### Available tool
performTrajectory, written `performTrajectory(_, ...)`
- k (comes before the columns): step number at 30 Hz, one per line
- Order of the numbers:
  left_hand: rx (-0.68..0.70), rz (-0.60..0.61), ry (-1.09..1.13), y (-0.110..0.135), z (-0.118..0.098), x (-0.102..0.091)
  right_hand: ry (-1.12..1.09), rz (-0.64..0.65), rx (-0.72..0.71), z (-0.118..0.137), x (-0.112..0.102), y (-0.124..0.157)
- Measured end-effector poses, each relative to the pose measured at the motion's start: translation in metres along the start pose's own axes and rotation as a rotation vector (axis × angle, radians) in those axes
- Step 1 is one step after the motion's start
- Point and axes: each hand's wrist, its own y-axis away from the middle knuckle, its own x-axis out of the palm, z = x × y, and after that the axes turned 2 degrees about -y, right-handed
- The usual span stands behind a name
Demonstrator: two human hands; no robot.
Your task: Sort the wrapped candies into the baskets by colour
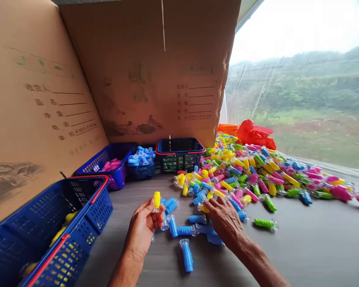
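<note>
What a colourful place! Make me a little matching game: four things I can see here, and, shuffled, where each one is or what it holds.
Things:
1. Left hand
2. Right hand
3. Smallest basket
4. Crumpled red plastic

Places and states:
A. At the near edge of the multicoloured pile
B. At the pile's far side, near the window
C. Holds a yellow piece
D. Heaped with blue pieces

Pairs: 1-C, 2-A, 3-D, 4-B

Left hand [143, 219], bare, rounded at the thumb base; left forearm [127, 261], bare as far as it shows. Right hand [224, 217], bare, ridged across the back; right forearm [257, 259], bare and slender.
</note>
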Motion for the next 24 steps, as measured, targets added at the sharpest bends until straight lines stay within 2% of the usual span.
performTrajectory(3,-0.053,-0.051,0.095,0.003,-0.004,-0.007,-0.002,-0.01,-0.009,-0.005,0.008,-0.003)
performTrajectory(6,0.013,-0.038,0.123,0.006,-0.015,-0.013,-0.077,-0.08,0.001,-0.016,0.019,0.004)
performTrajectory(11,0.07,0.04,0.09,0.029,-0.02,0.0,-0.262,-0.271,0.009,-0.034,0.035,0.014)
performTrajectory(13,0.093,0.07,-0.016,0.049,-0.026,0.006,-0.326,-0.325,0.034,-0.039,0.036,0.016)
performTrajectory(15,0.245,0.007,-0.281,0.073,-0.044,0.003,-0.389,-0.358,0.079,-0.042,0.034,0.016)
performTrajectory(17,0.533,-0.23,-0.687,0.096,-0.071,-0.016,-0.474,-0.368,0.123,-0.043,0.029,0.015)
performTrajectory(19,0.844,-0.581,-1.127,0.112,-0.1,-0.049,-0.579,-0.374,0.165,-0.042,0.024,0.013)
performTrajectory(20,0.886,-0.725,-1.331,0.116,-0.112,-0.07,-0.632,-0.379,0.19,-0.04,0.021,0.011)
performTrajectory(21,0.862,-0.801,-1.516,0.117,-0.122,-0.09,-0.685,-0.379,0.216,-0.037,0.018,0.01)
performTrajectory(22,0.803,-0.834,-1.669,0.116,-0.129,-0.109,-0.743,-0.375,0.241,-0.033,0.014,0.007)
performTrajectory(24,0.714,-0.808,-1.845,0.112,-0.134,-0.136,-0.878,-0.326,0.271,-0.017,0.005,0.0)
